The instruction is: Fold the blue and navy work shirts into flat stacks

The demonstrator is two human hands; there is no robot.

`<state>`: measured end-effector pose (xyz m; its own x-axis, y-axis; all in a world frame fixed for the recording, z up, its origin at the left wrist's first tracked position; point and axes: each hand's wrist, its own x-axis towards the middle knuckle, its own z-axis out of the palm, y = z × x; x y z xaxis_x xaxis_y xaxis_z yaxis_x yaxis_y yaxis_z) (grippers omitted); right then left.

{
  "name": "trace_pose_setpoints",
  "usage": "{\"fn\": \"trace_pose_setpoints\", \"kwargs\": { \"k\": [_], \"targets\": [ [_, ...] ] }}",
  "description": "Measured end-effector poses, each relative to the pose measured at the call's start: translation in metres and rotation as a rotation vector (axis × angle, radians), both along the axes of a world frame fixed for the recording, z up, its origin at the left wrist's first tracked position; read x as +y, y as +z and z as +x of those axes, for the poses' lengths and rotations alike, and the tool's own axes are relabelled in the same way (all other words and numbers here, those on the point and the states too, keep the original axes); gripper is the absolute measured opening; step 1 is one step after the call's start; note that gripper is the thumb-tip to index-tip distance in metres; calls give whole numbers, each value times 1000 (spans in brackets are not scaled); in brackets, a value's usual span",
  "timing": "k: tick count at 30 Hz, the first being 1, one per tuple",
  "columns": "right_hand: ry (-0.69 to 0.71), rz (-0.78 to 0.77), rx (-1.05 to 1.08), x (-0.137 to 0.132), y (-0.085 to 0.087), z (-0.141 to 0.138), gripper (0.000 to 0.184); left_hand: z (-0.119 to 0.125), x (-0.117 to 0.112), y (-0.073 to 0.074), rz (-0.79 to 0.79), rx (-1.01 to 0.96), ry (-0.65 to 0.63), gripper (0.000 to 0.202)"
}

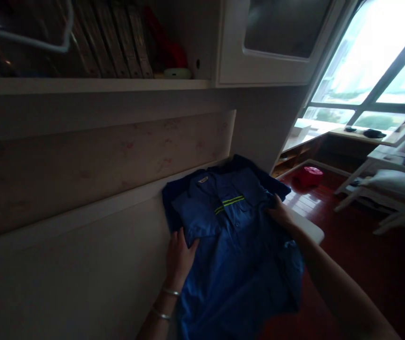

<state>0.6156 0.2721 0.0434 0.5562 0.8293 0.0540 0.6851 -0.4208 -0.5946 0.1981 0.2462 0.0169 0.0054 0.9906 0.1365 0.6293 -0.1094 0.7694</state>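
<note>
A blue work shirt (238,255) with yellow-green stripes on its chest lies front up on the white desktop, its lower part hanging over the near edge. Its collar, with a small pale label, points toward the wall. Dark blue cloth (259,174) shows beneath and behind the shoulders. My left hand (180,257), with two bangles at the wrist, holds the shirt's left side between thumb and fingers. On the opposite side my right hand (281,215) grips the shirt's edge below the shoulder; its fingertips are partly hidden in the cloth.
The white desktop (82,274) runs along the wall under a shelf (117,85) with a row of upright books or folders. A white cabinet door (234,71) hangs above. At right are a red stool (308,175), a cushioned white bench (397,186) and large windows.
</note>
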Motion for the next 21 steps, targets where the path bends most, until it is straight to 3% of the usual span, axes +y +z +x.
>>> {"fn": "trace_pose_setpoints", "kwargs": {
  "k": [3, 6, 8, 12, 15, 17, 21],
  "targets": [
    [69, -87, -3, 14, 6, -18, 55, -2, 1, 1, -30, -51, 29, 15],
    [77, -138, -127, 19, 13, -43, 45, -27, 3, -1, -89, -179, 122, 15],
    [117, -60, -166, 22, 12, -65, 46, -56, 3, -5, -147, -290, 209, 23],
    [230, 129, -71, 34, -5, -127, 46, -140, -8, -13, -206, -421, 387, 31],
    [322, 117, 140, 39, -21, -192, 64, -217, -23, -12, -183, -364, 545, 31],
    [444, 73, 303, 39, -27, -240, 71, -272, -34, -5, -165, -270, 641, 32],
    [712, 83, 551, 31, -25, -334, 58, -379, -65, 19, -123, 27, 811, 33]
  ]
}}
